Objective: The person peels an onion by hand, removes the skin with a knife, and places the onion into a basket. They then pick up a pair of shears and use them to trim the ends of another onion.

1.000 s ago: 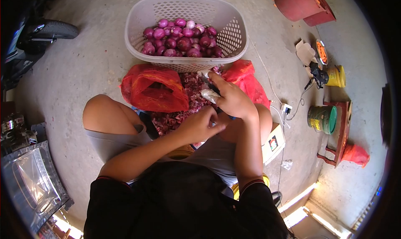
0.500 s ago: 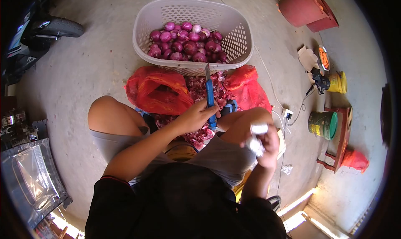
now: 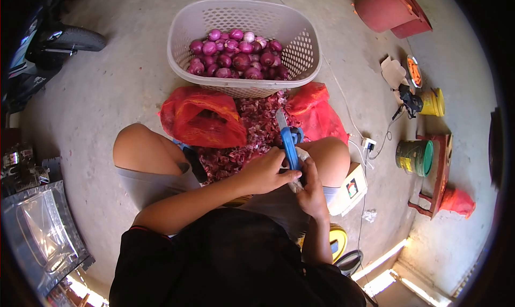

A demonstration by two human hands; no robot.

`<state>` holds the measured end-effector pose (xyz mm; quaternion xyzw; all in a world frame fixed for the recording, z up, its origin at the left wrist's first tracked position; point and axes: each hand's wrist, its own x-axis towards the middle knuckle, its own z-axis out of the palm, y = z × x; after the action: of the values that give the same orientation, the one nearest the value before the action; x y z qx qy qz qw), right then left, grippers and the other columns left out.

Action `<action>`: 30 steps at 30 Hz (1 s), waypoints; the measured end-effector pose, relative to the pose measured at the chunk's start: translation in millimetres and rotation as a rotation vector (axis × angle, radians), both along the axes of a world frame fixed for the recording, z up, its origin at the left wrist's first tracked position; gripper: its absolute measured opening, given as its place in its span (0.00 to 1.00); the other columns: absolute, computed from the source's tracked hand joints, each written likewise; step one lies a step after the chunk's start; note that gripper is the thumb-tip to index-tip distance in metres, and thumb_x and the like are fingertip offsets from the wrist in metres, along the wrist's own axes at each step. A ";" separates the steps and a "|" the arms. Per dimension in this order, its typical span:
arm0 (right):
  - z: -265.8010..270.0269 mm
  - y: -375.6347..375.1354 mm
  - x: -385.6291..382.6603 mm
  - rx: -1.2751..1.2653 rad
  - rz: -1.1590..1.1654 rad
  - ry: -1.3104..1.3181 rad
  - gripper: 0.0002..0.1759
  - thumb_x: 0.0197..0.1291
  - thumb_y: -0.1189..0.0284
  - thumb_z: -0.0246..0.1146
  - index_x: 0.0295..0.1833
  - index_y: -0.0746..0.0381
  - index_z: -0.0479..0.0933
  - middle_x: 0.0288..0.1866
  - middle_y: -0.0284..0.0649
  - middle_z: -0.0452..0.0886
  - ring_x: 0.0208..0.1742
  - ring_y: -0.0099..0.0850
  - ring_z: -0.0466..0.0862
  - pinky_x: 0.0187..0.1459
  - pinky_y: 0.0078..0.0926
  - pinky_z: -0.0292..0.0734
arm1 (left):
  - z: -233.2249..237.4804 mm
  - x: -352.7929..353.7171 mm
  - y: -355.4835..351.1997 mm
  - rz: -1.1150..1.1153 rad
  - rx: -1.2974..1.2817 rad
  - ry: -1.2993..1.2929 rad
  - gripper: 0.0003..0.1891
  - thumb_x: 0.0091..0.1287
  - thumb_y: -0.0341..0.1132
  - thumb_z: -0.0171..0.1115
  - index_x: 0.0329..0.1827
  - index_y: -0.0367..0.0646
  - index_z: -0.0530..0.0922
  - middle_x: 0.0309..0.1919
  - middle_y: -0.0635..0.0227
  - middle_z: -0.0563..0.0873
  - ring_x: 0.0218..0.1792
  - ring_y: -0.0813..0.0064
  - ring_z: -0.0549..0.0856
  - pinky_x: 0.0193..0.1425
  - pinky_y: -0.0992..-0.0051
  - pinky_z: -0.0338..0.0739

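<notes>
My left hand (image 3: 266,171) is closed around a blue utility knife (image 3: 290,149), its blade extended and pointing away from me. Right beside it, my right hand (image 3: 313,193) grips a whitish, crumpled-looking piece (image 3: 295,186), pressed against the knife's handle. The fingers cover much of this piece, and I cannot tell what it is. Below and beyond the hands, reddish-purple onion skins (image 3: 263,119) cover the floor between my legs. A red mesh bag (image 3: 201,116) lies to the left of the skins, and more red mesh (image 3: 319,114) to the right.
Ahead stands a grey plastic basket (image 3: 177,55) holding many peeled red onions (image 3: 236,60). A power socket (image 3: 368,144) with cables lies to the right, near a green-lidded bucket (image 3: 413,158) and a low wooden stool (image 3: 442,167). A motorcycle wheel (image 3: 80,37) is at far left.
My right hand has come left and inward with the whitish piece, meeting the knife. My left hand has shifted slightly right and nearer, and the knife now leans to the left.
</notes>
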<state>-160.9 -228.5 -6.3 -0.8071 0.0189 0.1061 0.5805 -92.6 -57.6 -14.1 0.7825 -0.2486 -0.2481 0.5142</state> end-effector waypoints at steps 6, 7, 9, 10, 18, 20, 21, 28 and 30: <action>-2.6 2.9 13.5 0.163 -0.104 0.055 0.32 0.62 0.82 0.59 0.70 0.67 0.55 0.63 0.44 0.68 0.65 0.31 0.69 0.62 0.29 0.67 | 85.6 -3.8 17.1 -0.677 -0.075 0.073 0.20 0.63 0.45 0.62 0.54 0.44 0.74 0.46 0.59 0.80 0.43 0.57 0.82 0.45 0.63 0.78; -1.2 3.5 15.3 0.193 -0.112 0.100 0.32 0.62 0.82 0.59 0.70 0.67 0.55 0.63 0.44 0.68 0.65 0.31 0.69 0.63 0.29 0.66 | 86.7 -23.9 5.2 -0.704 -0.418 0.096 0.21 0.64 0.45 0.61 0.55 0.43 0.73 0.48 0.58 0.78 0.47 0.58 0.81 0.48 0.63 0.76; -4.6 5.1 16.9 0.193 -0.111 0.119 0.32 0.62 0.81 0.60 0.70 0.67 0.55 0.63 0.44 0.68 0.65 0.30 0.68 0.64 0.28 0.65 | 94.6 -74.8 -21.1 -0.799 -0.928 0.256 0.22 0.66 0.45 0.58 0.57 0.42 0.71 0.50 0.57 0.77 0.53 0.59 0.77 0.53 0.62 0.73; -4.7 6.5 16.7 0.186 -0.104 0.126 0.32 0.63 0.80 0.60 0.70 0.67 0.55 0.63 0.44 0.68 0.65 0.30 0.68 0.64 0.28 0.64 | 100.1 -90.5 -30.3 -0.876 -1.096 0.400 0.22 0.67 0.45 0.57 0.58 0.42 0.71 0.49 0.56 0.76 0.55 0.60 0.76 0.55 0.61 0.71; -7.9 8.3 16.7 0.167 -0.073 0.134 0.32 0.62 0.79 0.60 0.70 0.67 0.56 0.64 0.44 0.68 0.66 0.31 0.68 0.65 0.28 0.63 | 134.7 -91.0 -43.6 -0.837 -1.319 0.491 0.20 0.66 0.33 0.60 0.60 0.39 0.73 0.54 0.56 0.78 0.57 0.59 0.75 0.63 0.65 0.67; -5.9 11.0 17.8 0.137 -0.061 0.136 0.32 0.62 0.79 0.61 0.69 0.67 0.57 0.64 0.44 0.68 0.66 0.32 0.68 0.65 0.29 0.63 | 137.0 -98.2 -51.4 -0.877 -1.505 0.547 0.20 0.64 0.29 0.60 0.60 0.38 0.74 0.55 0.56 0.78 0.57 0.60 0.75 0.63 0.64 0.66; -4.6 10.9 18.3 0.121 -0.055 0.137 0.32 0.62 0.78 0.61 0.69 0.67 0.57 0.64 0.44 0.68 0.66 0.32 0.69 0.65 0.29 0.63 | 137.3 -94.2 -50.2 -0.941 -1.498 0.575 0.19 0.64 0.28 0.59 0.59 0.38 0.75 0.53 0.56 0.79 0.56 0.60 0.76 0.62 0.65 0.67; -4.3 11.8 19.9 0.084 -0.020 0.097 0.32 0.62 0.79 0.61 0.69 0.66 0.57 0.62 0.44 0.70 0.64 0.33 0.70 0.64 0.29 0.64 | 131.6 -86.4 -44.0 -1.113 -1.308 0.659 0.15 0.61 0.24 0.59 0.53 0.36 0.77 0.45 0.55 0.82 0.48 0.58 0.80 0.57 0.66 0.70; -5.0 10.8 20.9 -0.008 0.039 0.030 0.32 0.63 0.81 0.59 0.70 0.66 0.55 0.59 0.44 0.73 0.60 0.28 0.73 0.61 0.26 0.67 | 134.2 -87.3 -42.3 -0.998 -1.285 0.607 0.14 0.61 0.25 0.60 0.51 0.36 0.78 0.44 0.55 0.82 0.48 0.58 0.80 0.56 0.66 0.71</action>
<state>-140.1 -217.7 -11.3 -0.8080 0.0126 0.1293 0.5747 -179.9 -99.9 120.0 0.0397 -0.5069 -0.4541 0.7316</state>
